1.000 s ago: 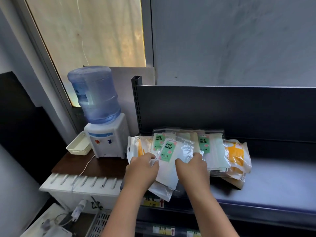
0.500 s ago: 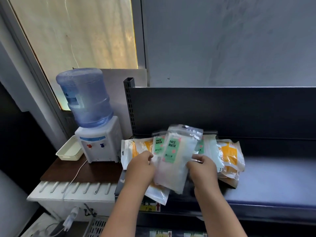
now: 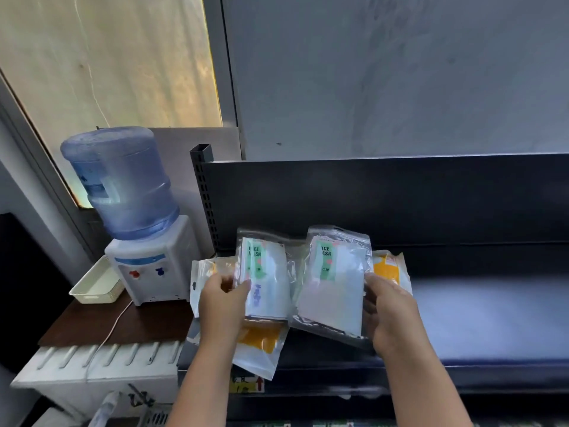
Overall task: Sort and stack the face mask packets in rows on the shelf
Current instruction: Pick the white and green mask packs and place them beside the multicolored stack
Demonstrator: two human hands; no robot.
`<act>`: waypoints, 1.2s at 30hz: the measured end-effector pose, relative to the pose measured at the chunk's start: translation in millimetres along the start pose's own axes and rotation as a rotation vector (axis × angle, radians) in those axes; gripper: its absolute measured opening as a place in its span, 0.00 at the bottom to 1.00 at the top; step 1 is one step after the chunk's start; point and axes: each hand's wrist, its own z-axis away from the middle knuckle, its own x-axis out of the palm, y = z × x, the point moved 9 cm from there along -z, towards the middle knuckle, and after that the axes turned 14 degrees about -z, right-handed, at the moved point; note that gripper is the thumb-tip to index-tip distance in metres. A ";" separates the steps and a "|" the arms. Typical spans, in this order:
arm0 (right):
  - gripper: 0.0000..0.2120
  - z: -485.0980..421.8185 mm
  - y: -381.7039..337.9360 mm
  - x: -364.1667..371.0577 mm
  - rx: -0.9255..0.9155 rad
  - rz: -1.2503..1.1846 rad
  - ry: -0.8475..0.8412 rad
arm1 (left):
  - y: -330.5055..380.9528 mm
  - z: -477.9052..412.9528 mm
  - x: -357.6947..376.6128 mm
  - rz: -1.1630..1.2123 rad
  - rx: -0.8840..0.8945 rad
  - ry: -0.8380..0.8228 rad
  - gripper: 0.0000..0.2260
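Note:
My left hand (image 3: 223, 298) grips a clear face mask packet with a green label (image 3: 266, 278), held upright over the left end of the dark shelf (image 3: 480, 315). My right hand (image 3: 389, 315) grips a second green-labelled packet (image 3: 334, 282) by its right edge, tilted slightly. Under my left hand lie orange mask packets (image 3: 258, 343), one hanging over the shelf's front edge. Another orange packet (image 3: 389, 269) lies behind my right hand. A clear packet (image 3: 200, 282) pokes out at the far left.
A water dispenser (image 3: 147, 248) with a blue bottle stands on a brown side table (image 3: 123, 322) left of the shelf, beside a cream tray (image 3: 95, 285). The shelf's dark back panel (image 3: 400, 198) rises behind the packets. The shelf surface stretches to the right.
The single packet held between both hands has become two: each hand now holds one green-labelled packet, and the hands have moved apart. The green-labelled packets no longer lie in the pile.

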 end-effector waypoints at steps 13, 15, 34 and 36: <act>0.17 8.6 -16.7 8.1 0.086 -0.236 -0.410 | 30.8 27.7 6.6 0.545 -0.069 -0.255 0.12; 0.17 4.2 -24.9 0.9 0.056 -0.214 -0.412 | 40.8 36.9 14.4 0.636 -0.075 -0.335 0.19; 0.25 -89.8 -193.7 -188.7 0.145 -0.031 -0.443 | 138.8 161.0 216.9 0.503 -0.061 -0.325 0.12; 0.20 -96.1 -205.8 -206.4 0.181 -0.004 -0.436 | 145.1 173.6 233.8 0.531 -0.091 -0.298 0.11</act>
